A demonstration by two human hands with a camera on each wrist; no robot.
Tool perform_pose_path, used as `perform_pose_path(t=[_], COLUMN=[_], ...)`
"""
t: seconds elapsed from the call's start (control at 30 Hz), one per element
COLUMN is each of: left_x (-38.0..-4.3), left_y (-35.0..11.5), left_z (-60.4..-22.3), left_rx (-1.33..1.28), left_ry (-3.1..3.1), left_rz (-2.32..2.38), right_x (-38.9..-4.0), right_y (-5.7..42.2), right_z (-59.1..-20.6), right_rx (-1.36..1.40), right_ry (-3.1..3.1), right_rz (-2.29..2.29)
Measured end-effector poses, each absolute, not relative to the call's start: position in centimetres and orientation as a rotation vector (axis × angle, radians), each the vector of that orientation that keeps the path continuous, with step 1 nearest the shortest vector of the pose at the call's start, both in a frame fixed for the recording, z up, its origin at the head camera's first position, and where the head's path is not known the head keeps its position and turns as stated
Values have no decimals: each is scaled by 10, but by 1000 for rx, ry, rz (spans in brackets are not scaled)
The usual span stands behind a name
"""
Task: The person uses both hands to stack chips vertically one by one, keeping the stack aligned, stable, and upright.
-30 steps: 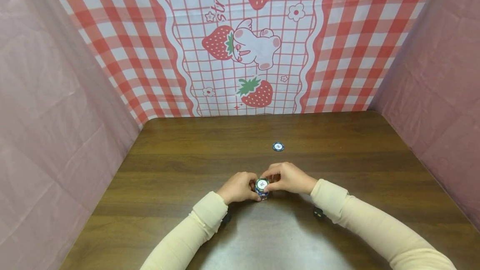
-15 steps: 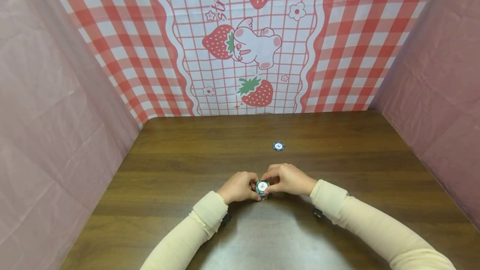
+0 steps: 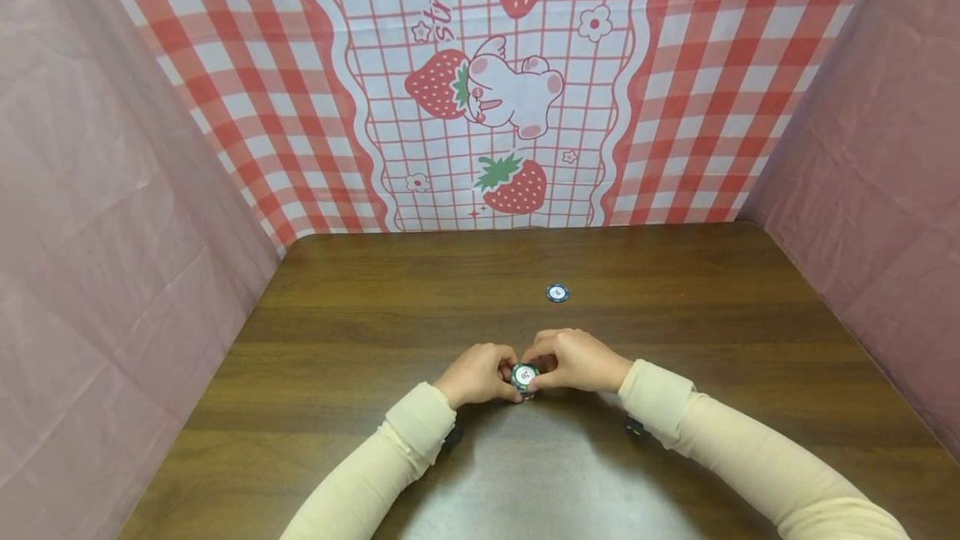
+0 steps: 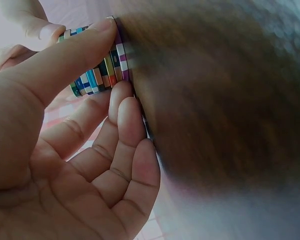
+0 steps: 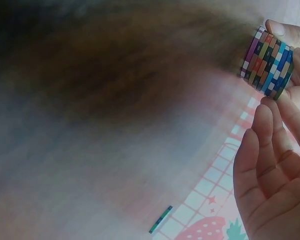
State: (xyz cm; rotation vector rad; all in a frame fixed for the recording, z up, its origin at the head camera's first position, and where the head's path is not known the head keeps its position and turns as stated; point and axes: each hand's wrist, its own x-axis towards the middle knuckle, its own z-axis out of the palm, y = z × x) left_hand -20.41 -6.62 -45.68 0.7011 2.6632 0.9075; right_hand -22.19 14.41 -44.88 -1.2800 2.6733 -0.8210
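Note:
A short stack of multicoloured poker chips (image 4: pixel 97 75) stands on the table between my two hands. On its top lies a green-edged chip with a white centre (image 3: pixel 525 376), its printed number reading about 20. My left hand (image 3: pixel 477 373) grips the lower part of the stack from the left, thumb in front and fingers behind. My right hand (image 3: pixel 583 359) pinches the green-edged chip at the top from the right. In the right wrist view the stack's striped edges (image 5: pixel 266 62) show the chips lying flush or nearly so.
A single blue-edged poker chip (image 3: pixel 557 293) lies flat on the brown wooden table (image 3: pixel 360 290), beyond the hands. A red-and-white checked cloth with strawberries (image 3: pixel 517 65) hangs behind the table. Pink cloth walls (image 3: pixel 112 232) flank both sides.
My right hand has come down slightly with the green-edged chip, which now covers more of the blue-edged chip beneath it. The left hand keeps its grip on the stack.

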Motion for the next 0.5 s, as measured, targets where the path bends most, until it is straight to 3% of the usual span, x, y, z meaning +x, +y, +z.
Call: perform_pose_path(t=[0.5], left_x=[-204], left_y=[-66], left_z=[-457], left_rx=[706], left_ry=[2666], left_rz=[913], right_x=[-223], right_y=[143], right_z=[-448], right_rx=[-1226], right_ry=[2683], right_rz=[-798])
